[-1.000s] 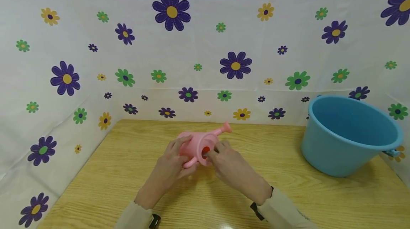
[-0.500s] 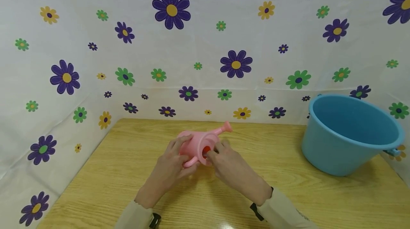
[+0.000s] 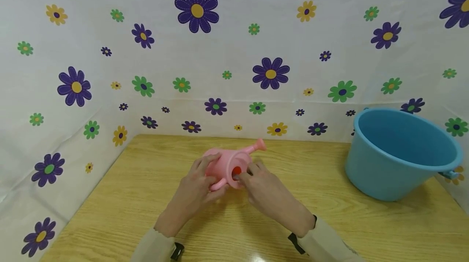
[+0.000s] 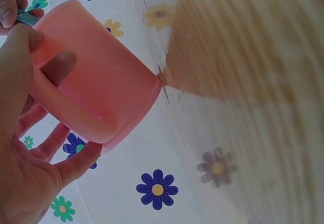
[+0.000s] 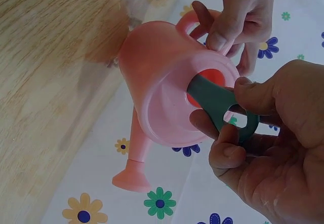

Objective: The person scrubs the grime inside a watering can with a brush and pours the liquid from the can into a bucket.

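A pink watering can (image 3: 221, 165) lies tipped over on the wooden table, its mouth turned toward my right hand. My left hand (image 3: 194, 186) holds it, with fingers about the curved handle (image 4: 71, 110) and the body. The can's spout (image 5: 132, 171) points away to the far right in the head view. My right hand (image 3: 265, 190) pinches a dark green handle (image 5: 215, 98) with a loop at its end. The handle's other end passes into the can's round opening and is hidden there. Red-orange (image 3: 237, 170) shows inside that opening.
A large blue bucket (image 3: 381, 176) stands on the right side of the table (image 3: 154, 164). A white sheet (image 3: 231, 46) printed with flowers hangs behind and along the sides.
My right hand has shifted very slightly to the right, and a little more red-orange shows in the can's opening. The can and my left hand have stayed almost still.
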A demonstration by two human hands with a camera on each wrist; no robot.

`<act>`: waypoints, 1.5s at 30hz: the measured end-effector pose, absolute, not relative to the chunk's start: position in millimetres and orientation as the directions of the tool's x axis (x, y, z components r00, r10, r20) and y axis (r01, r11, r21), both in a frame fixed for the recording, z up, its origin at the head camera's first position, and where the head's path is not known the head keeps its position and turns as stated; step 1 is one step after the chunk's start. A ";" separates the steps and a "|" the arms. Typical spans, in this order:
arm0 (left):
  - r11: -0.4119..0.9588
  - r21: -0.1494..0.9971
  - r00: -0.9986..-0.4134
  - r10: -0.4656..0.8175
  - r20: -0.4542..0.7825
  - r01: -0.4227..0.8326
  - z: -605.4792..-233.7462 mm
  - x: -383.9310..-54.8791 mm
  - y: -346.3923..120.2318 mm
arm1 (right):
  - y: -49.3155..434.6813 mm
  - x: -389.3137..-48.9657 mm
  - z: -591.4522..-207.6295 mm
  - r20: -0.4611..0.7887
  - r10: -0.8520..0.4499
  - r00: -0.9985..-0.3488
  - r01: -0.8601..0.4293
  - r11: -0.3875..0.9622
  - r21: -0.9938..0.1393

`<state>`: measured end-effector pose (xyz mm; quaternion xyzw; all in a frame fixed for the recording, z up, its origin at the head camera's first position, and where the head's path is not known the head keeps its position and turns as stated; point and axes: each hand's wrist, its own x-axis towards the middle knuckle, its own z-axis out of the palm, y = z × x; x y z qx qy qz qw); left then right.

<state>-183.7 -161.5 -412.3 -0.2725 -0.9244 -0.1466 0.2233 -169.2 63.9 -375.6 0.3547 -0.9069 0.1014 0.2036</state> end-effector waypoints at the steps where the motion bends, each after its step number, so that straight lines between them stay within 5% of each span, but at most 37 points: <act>1: 0.809 0.149 -0.753 0.438 0.491 0.569 -412.4 -183.5 -161.5 | 64.4 -168.8 -375.2 0.439 -0.600 -0.669 -0.683 0.729 -0.044; 24: 0.804 0.152 -0.749 0.441 0.494 0.574 -414.7 -183.7 -161.8 | 79.2 -163.4 -364.1 0.460 -0.583 -0.670 -0.704 0.696 -0.143; 45: 0.802 0.162 -0.751 0.440 0.492 0.576 -411.8 -183.8 -161.1 | 90.3 -169.1 -355.6 0.411 -0.582 -0.702 -0.711 0.606 -0.356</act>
